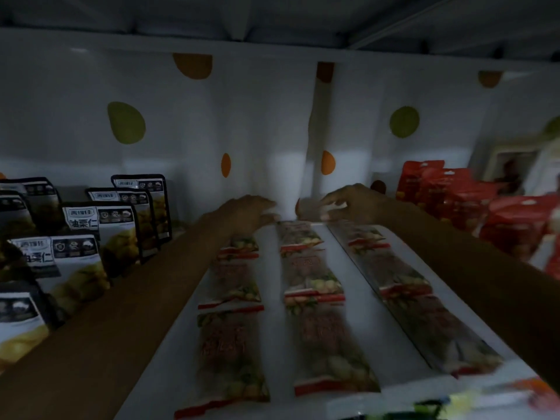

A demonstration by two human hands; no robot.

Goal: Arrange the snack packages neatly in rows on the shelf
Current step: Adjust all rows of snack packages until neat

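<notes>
Pinched in the right hand (351, 204) was a blurred pale packet with a red edge (307, 210): the grip looked clamped on it, thumb under, fingertips over, though motion smear hid the detail. It hung just above the far end of the middle row, close to the white back wall with coloured spots (242, 116). Which way its long axis pointed, I could not tell.

Over came the left hand (247, 210), grip apart, fingers stretched forward and holding nothing, tips near the packet's left edge at the back of the shelf.

Down on the white shelf (272, 283) lay three rows of flat clear snack packets with red bands: left row (231, 353), middle row (313, 283), right row (403, 280). Every packet lay flat with its long axis running front to back, red band at the near end. The right row slanted a touch outward toward the front edge.

Room to move? Bare white lanes ran between the rows, the lane between middle and right being the wider. A bare strip showed behind the rows, against the wall.

On the left flank stood upright black-and-white pouches printed with yellow nuts (118, 234), faces forward, the left forearm passing right beside them. On the right flank, red pouches (448, 201) crowded near the right forearm.
</notes>
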